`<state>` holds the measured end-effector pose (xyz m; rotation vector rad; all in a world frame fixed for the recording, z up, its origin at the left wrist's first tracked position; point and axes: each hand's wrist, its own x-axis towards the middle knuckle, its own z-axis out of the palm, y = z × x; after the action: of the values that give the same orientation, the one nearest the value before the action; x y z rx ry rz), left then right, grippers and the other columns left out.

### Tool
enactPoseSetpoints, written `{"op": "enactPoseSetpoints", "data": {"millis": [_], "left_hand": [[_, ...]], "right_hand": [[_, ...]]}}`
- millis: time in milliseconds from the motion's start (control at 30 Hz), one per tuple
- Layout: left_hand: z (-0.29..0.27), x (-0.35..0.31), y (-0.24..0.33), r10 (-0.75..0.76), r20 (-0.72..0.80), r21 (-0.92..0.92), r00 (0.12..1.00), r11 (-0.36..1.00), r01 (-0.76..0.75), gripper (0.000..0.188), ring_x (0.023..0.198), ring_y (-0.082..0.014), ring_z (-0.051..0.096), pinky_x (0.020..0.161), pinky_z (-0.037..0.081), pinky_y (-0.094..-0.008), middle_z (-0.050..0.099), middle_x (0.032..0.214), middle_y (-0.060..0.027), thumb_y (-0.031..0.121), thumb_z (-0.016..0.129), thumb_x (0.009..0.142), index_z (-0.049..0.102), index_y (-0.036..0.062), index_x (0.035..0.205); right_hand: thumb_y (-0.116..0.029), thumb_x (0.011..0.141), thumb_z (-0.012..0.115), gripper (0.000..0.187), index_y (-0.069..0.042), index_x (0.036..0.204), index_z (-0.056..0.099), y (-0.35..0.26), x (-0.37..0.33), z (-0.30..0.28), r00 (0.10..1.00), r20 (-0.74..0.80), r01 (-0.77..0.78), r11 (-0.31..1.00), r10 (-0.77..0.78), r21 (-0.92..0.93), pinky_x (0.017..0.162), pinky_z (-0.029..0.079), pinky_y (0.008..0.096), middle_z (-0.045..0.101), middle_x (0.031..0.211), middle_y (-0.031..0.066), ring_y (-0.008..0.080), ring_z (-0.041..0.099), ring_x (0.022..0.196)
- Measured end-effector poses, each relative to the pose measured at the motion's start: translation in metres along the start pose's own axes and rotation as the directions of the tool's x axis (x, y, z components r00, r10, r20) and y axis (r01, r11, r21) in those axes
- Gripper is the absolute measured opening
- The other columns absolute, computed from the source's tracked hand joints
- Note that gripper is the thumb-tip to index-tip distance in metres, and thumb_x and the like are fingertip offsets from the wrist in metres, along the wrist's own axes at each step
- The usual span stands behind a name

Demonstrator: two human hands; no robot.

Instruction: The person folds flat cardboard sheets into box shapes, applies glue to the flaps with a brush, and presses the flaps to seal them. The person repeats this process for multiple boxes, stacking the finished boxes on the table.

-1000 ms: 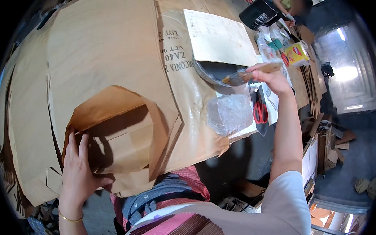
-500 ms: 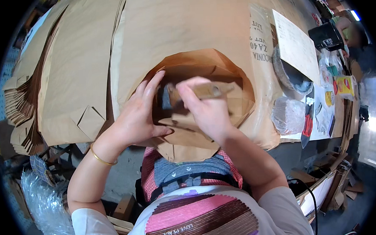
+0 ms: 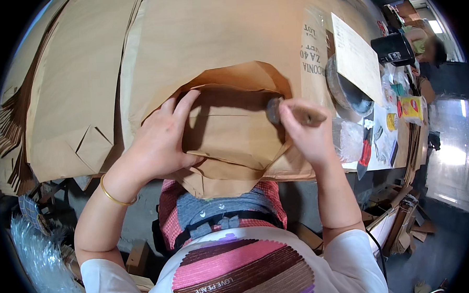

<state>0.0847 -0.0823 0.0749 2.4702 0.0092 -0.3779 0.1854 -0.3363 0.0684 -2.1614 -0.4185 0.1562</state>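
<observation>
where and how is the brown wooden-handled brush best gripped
Probably hold the brown wooden-handled brush by its handle, coming from the right: the handle juts rightward, away from the bristle end, which sits inside the open brown paper bag. The right hand grips it on that side.

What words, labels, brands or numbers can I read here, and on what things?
Wording not copied here; places only.
Brown wrapping: large dark letters and numbers, partly readable.
Shirt: small pale words, readable.
Yellow packet: print too small to read.
White sheet: faint writing, unreadable.
Black container: pale marking, too small.
</observation>
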Motion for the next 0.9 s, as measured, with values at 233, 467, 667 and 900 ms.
{"op": "enactPoseSetpoints", "data": {"millis": [233,467,667,900], "left_hand": [[-0.002,0.000,-0.014,0.110,0.016,0.300,0.994,0.948,-0.110,0.060,0.113,-0.0320,0.058,0.094,0.048,-0.0366,0.059,0.124,-0.0216,0.037,0.077,0.064,0.064,-0.0086,0.100],[0.002,0.000,-0.024,0.215,0.042,0.308,0.976,0.926,-0.217,0.041,0.107,-0.0371,0.060,0.094,0.048,-0.0385,0.060,0.119,-0.0269,0.030,0.070,0.059,0.064,-0.0079,0.074],[-0.002,-0.002,-0.018,0.147,0.113,0.191,0.983,0.967,-0.167,0.044,0.098,-0.0402,0.058,0.087,0.048,-0.0430,0.062,0.102,-0.0245,0.023,0.072,0.068,0.053,-0.0058,0.095],[0.012,0.017,-0.018,0.021,-0.272,0.034,0.962,0.999,-0.012,0.011,0.079,-0.0416,0.059,0.071,0.048,-0.0460,0.060,0.077,-0.0247,0.004,0.057,0.085,0.055,-0.0039,0.078]], "right_hand": [[-0.007,0.080,0.068,0.005,-0.002,0.080,0.071,-0.023,-0.019,-0.050,0.987,0.159,-0.032,0.996,0.018,0.086,0.060,0.049,0.0269,0.069,0.074,0.0082,0.0131,0.064,0.066],[-0.013,0.075,0.076,0.024,-0.005,0.097,0.071,-0.031,0.025,0.012,0.620,0.442,0.680,0.725,-0.648,0.107,0.059,0.045,0.0346,0.064,0.075,0.0097,0.0250,0.060,0.064],[-0.008,0.077,0.073,0.018,-0.004,0.094,0.069,-0.017,0.041,0.018,0.674,0.466,0.614,0.785,-0.573,0.077,0.064,0.049,0.0360,0.065,0.078,0.0119,0.0290,0.061,0.068],[-0.005,0.082,0.068,0.004,-0.002,0.085,0.069,-0.037,0.002,-0.014,0.979,-0.197,0.021,0.946,0.045,0.325,0.064,0.049,0.0221,0.066,0.076,0.0027,0.0061,0.061,0.071]]}}
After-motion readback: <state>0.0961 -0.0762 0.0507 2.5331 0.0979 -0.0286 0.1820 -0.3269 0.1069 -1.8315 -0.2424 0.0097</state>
